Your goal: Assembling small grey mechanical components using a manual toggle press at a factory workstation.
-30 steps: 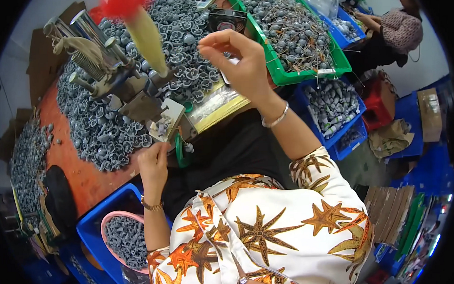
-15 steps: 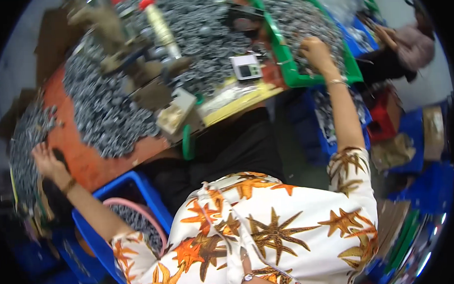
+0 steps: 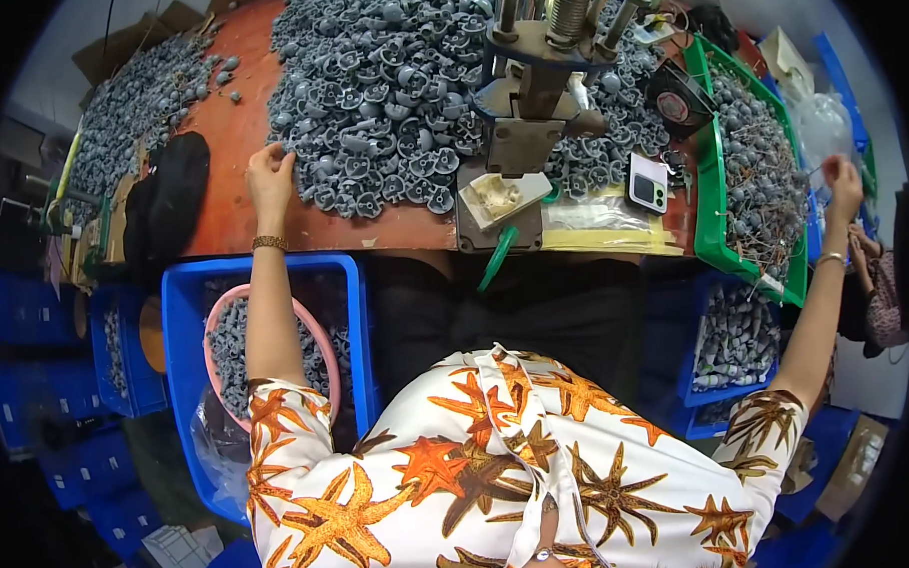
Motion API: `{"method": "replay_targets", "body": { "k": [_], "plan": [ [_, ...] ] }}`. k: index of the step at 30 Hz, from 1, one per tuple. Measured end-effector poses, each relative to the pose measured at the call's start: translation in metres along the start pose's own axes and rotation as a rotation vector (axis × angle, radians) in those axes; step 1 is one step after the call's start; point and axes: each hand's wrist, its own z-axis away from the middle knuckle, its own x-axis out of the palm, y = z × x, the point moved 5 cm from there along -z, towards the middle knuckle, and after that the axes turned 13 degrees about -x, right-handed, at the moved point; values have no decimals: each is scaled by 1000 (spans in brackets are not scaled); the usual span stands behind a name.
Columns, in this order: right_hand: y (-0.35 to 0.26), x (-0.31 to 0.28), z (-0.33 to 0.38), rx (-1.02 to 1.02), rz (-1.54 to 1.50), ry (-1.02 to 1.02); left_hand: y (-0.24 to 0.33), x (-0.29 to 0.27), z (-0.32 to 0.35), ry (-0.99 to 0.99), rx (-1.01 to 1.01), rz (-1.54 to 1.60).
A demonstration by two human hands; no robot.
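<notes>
My left hand (image 3: 271, 182) is at the left edge of a big pile of grey plastic half-shells (image 3: 384, 116), its thumb and fingers curled together beside the nearest pieces. Whatever lies between those fingertips is hidden. My right hand (image 3: 843, 187) is raised past the right side of a green tray (image 3: 710, 190), its fingers closed. A thin line shows by its fingertips, too faint to name. Inside the tray are many small grey parts with thin wire-like leads (image 3: 756, 173). Between the hands stands a metal press (image 3: 528, 106) with a small pale block (image 3: 502, 197) at its base.
A second grey heap (image 3: 133, 115) and a black cloth-like item (image 3: 176, 194) are at left. Below my left forearm, a blue bin (image 3: 350, 288) holds a pink basin (image 3: 321, 339) of grey parts. A small fan (image 3: 678, 98) and white device (image 3: 648, 182) are right. Another person (image 3: 880, 289) is far right.
The view has turned and steadied. My left hand has gone from the far-left heap to the main pile's edge. My right hand has lifted out of the green tray, to its right.
</notes>
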Motion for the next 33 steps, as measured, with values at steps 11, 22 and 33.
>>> {"method": "replay_targets", "body": {
  "k": [11,22,33],
  "plan": [
    [-20,38,16,414,-222,-503,-90,29,-70,-129,-66,306],
    [-125,-42,-28,90,-215,239,-72,46,-47,-217,-205,524],
    [-129,-42,-43,-400,-551,21,71,7,66,-114,53,695]
  ]
}}
